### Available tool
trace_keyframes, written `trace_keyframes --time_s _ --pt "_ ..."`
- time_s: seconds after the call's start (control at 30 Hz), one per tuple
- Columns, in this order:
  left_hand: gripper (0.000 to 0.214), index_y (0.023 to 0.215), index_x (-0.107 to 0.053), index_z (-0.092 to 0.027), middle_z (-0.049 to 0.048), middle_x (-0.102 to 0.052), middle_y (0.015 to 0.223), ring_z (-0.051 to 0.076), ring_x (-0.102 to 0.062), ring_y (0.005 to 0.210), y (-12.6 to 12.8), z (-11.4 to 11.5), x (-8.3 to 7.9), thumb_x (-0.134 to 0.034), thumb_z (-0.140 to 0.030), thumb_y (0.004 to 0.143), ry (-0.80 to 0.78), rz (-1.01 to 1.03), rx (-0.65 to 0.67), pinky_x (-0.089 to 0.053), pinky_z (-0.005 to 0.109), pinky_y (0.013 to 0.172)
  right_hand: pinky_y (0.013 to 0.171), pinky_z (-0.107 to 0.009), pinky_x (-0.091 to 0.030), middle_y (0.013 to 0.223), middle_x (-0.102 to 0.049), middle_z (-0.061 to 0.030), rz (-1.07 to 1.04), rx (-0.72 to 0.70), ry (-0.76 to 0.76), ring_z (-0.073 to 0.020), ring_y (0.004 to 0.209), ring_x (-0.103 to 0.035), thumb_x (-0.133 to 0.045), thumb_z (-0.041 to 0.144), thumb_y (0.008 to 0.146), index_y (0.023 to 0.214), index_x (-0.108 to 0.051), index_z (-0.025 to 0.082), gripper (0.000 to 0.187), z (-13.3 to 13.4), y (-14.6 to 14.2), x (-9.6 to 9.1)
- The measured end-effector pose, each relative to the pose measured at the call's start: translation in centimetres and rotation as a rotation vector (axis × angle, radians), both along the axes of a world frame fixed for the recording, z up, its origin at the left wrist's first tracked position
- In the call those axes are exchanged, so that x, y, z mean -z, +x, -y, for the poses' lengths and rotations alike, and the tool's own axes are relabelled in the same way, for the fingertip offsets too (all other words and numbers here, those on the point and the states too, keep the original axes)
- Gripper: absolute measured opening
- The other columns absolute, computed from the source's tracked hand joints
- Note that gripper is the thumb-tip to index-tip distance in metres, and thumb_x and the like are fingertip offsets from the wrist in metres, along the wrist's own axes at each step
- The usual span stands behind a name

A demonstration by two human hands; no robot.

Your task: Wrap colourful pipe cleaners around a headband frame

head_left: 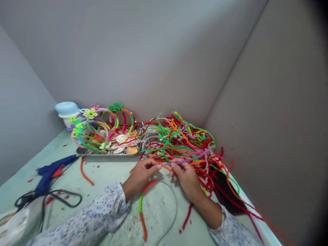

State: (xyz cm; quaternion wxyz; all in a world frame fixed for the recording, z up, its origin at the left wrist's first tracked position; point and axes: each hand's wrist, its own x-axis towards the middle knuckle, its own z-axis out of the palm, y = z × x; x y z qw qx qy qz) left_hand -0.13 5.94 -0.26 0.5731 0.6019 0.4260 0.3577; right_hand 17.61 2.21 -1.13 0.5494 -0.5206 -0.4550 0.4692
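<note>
white sleeves (89, 215) with blue speckles

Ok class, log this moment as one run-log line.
left hand: beside purple pipe cleaner | right hand: holding it | nearby: pipe-cleaner pile, hot glue gun

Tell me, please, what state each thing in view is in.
left hand: curled, nothing clearly held
right hand: pinching a purple pipe cleaner
tangled pipe cleaner pile: loose, heaped in the corner
wire hoop: lying flat, partly wrapped in red, green and orange
metal tray: loaded with pipe-cleaner headbands and shells
blue glue gun: lying on its side
blue-lidded container: closed
</note>
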Motion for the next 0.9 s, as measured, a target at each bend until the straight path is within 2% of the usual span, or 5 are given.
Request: trace_keyframes --time_s 0.2,0.43,0.57,0.67,0.9 --pt "0.031 0.061 -0.061 -0.015 -0.0039 -0.051 0.052 0.010 -0.040 0.050 -1.0 -1.1 0.1 -0.069 -0.042 0.071 0.081 -0.269 0.074 -0.027 0.021 0.050 0.045 -0.021 -0.039 0.056 -0.062 0.0023 -0.015 -0.041 -0.035 -0.0102 0.044 -0.052 -0.064 0.044 0.079 0.093 -0.058 0.016 0.033 -0.3 0.4 0.4" --pt "0.019 0.060 -0.067 -0.019 -0.0005 -0.059 0.062 0.013 -0.045 0.055 -1.6 0.2 -1.2 -0.081 -0.017 0.047 0.203 -0.436 0.113 -0.024 0.023 0.051 0.047 -0.022 -0.041 0.058 -0.062 0.0026 -0.001 -0.060 -0.024 -0.0106 0.046 -0.053 -0.064 0.039 0.079 0.095 -0.058 0.016 0.028 0.0 0.0 0.4" --pt "0.009 0.059 -0.067 -0.020 0.0017 -0.059 0.064 0.014 -0.047 0.057 -1.1 0.9 -1.0 -0.073 -0.013 0.056 0.237 -0.425 0.106 -0.025 0.023 0.053 0.050 -0.023 -0.045 0.065 -0.062 0.0004 0.038 -0.074 0.050 -0.0133 0.057 -0.058 -0.062 0.037 0.082 0.096 -0.059 0.017 0.024 0.1 0.0 1.2" --pt "0.003 0.065 -0.066 -0.019 0.0008 -0.058 0.061 0.013 -0.046 0.055 -0.7 1.0 -0.4 -0.069 -0.018 0.065 0.207 -0.386 0.124 -0.026 0.023 0.051 0.054 -0.025 -0.047 0.078 -0.064 -0.0024 0.064 -0.074 0.113 -0.0154 0.066 -0.062 -0.061 0.036 0.084 0.098 -0.060 0.019 0.023 0.1 0.1 1.6" --pt "0.015 0.078 -0.060 -0.017 -0.0022 -0.056 0.061 0.011 -0.050 0.054 0.2 1.0 0.5 -0.066 -0.029 0.074 0.033 -0.177 0.232 -0.034 0.020 0.050 0.059 -0.026 -0.046 0.077 -0.061 -0.0006 0.121 -0.112 0.147 -0.0144 0.065 -0.058 -0.057 0.034 0.086 0.100 -0.060 0.020 0.020 0.4 0.3 1.4"
